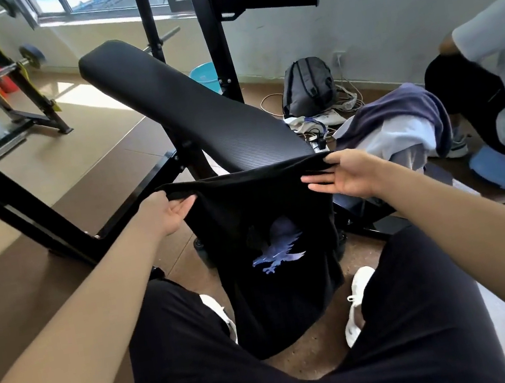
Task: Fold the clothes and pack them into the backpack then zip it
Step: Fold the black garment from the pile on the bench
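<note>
Head view, seated person. A dark grey backpack (307,87) stands upright on the floor (90,171) in the upper right centre of the frame, against the wall, with its shoulder straps facing the camera. Its openings are turned away, so its contents cannot be told. White cables (350,98) and a power strip (320,143) lie just beside it. A light blue bucket (204,74) sits behind the inclined black pad (189,101) in the upper centre. Its inside is hidden.

A black T-shirt (266,222) with a blue bird print hangs in the centre of the frame, between the person's knees and in front of the lower end of the pad. Its top edge is stretched level between the two hands and its lower part drops towards the floor between two white shoes (359,300).

The left hand (169,210), at centre left, pinches the left end of the top edge between thumb and curled fingers, with the forearm reaching in from the lower left. The right hand (346,174), at centre right, has its palm turned to the camera and its fingers laid straight across the front of the cloth, pointing towards the left hand. Its thumb clamps the edge from above.

A pile of navy and pale blue clothes (399,120) lies at right of centre, near the right hand and well apart from the backpack. A second person (502,56) sits at the right edge.
</note>
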Available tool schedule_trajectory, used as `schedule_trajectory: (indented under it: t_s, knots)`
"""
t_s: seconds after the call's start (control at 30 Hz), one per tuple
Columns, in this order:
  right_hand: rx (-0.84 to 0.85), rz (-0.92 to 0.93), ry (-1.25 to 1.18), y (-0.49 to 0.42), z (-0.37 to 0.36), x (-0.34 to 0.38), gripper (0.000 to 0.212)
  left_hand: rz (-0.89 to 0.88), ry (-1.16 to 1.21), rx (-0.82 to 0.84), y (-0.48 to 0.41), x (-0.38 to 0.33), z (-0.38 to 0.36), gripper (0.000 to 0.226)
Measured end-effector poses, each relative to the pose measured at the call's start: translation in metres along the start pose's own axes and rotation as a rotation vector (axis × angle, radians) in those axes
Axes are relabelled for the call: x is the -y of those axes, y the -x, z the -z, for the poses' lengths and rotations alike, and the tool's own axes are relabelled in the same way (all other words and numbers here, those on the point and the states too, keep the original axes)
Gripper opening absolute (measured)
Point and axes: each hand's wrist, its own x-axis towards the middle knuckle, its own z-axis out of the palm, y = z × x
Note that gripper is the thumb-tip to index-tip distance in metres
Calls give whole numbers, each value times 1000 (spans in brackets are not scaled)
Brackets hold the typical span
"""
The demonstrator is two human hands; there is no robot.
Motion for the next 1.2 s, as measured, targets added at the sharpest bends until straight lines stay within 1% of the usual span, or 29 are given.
schedule_trajectory:
  t_s: [0.03, 0.07, 0.1, 0.13, 0.17, 0.23, 0.27, 0.33, 0.37, 0.47, 0.53, 0.57, 0.63, 0.7, 0.73, 0.77, 0.8, 0.83, 0.87, 0.9, 0.93, 0.97, 1.0, 1.03, 1.1, 1.17, 1.2]
  knots:
    - [30, 16, 40, -1, 2, -2, 27, 2, 36, 18, 1, 2, 0, 44]
    - [46, 40, 116, -1, 3, -4, 35, 1, 45, 39, -1, 4, 0, 46]
    - [27, 76, 235, -3, 4, -7, 46, -7, 44, 57, 1, 7, 0, 47]
    - [-21, 122, 386, -2, 3, -10, 53, -26, 24, 65, 2, 9, -1, 49]
    - [-78, 176, 540, -2, 2, -12, 54, -56, -6, 79, 3, 12, -1, 51]
    - [-164, 288, 795, -3, 1, -16, 46, -167, -185, 99, 7, 16, -1, 49]
    - [-206, 337, 898, -5, 2, -16, 43, -237, -332, 81, 8, 18, 0, 40]
    - [-298, 421, 1075, -6, 4, -14, 35, -345, -544, -12, 6, 21, 2, 20]
    - [-338, 449, 1151, -5, 4, -11, 32, -383, -599, -65, 8, 21, 2, 17]
    - [-415, 492, 1320, 2, 3, -4, 23, -492, -697, -166, 12, 15, 1, 14]
    - [-444, 512, 1408, 9, 2, 0, 11, -561, -788, -200, 17, 9, 1, 12]
    - [-472, 540, 1468, 13, 1, 2, 9, -607, -854, -203, 19, 6, 1, 13]
    - [-535, 586, 1574, 20, 0, 9, 23, -716, -1011, -199, 21, -2, 3, 19]
    - [-533, 619, 1569, 23, 1, 16, 31, -799, -1109, -170, 18, -9, 4, 22]
    - [-493, 627, 1532, 24, 3, 21, 32, -817, -1106, -136, 18, -12, 3, 22]
    - [-426, 641, 1479, 24, 4, 24, 30, -810, -1045, -99, 14, -15, 3, 25]
    - [-353, 669, 1413, 24, 6, 27, 27, -770, -923, -45, 13, -18, 2, 29]
    - [-283, 705, 1307, 23, 7, 30, 20, -713, -770, 26, 13, -21, 0, 27]
    - [-229, 715, 1151, 23, 6, 31, 9, -622, -627, 122, 13, -24, -1, 21]
    - [-203, 701, 984, 24, 3, 32, 2, -513, -528, 234, 15, -25, -3, 18]
    - [-207, 682, 865, 22, 1, 31, 3, -410, -476, 314, 13, -25, -5, 19]
    - [-226, 676, 804, 18, -1, 29, 5, -341, -474, 337, 11, -22, -6, 21]
    - [-284, 671, 820, 12, -1, 26, 11, -310, -517, 301, 7, -17, -8, 22]
    - [-353, 655, 908, 4, 1, 24, 16, -320, -591, 207, 4, -11, -9, 20]
    - [-470, 575, 1067, -8, 6, 17, 28, -392, -776, -37, -8, 3, -12, 20]
    - [-512, 515, 1075, -18, 10, 9, 36, -432, -901, -188, -1, 16, -20, 26]
    - [-531, 483, 1068, -21, 12, 5, 39, -462, -935, -239, 5, 21, -23, 25]
